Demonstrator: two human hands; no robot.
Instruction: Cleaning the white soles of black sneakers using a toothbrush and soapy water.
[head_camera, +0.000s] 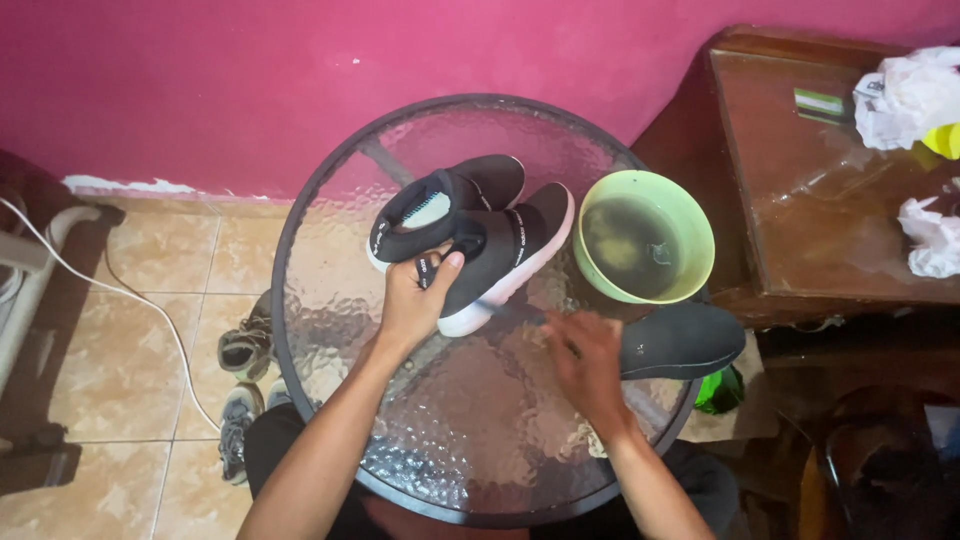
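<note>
Dark knit fabric is what the left hand (412, 300) has closed on: thumb and fingers pinch the heel collar of the nearer black slip-on shoe (495, 262), which rests tilted on its white sole. The shoe runs up and to the right from that grip, heel at the fingers and toe pointing toward the green bowl (645, 238). A second black shoe (450, 200) lies just behind it, touching, on much the same slant. The right hand (585, 365) is blurred, so how far its fingers are spread cannot be told; it hovers low over the round glass table (330, 330), just below and right of the held shoe's sole, and seems to hold nothing. A dark insole (680, 340) lies just right of that hand, at the table's edge under the bowl.
</note>
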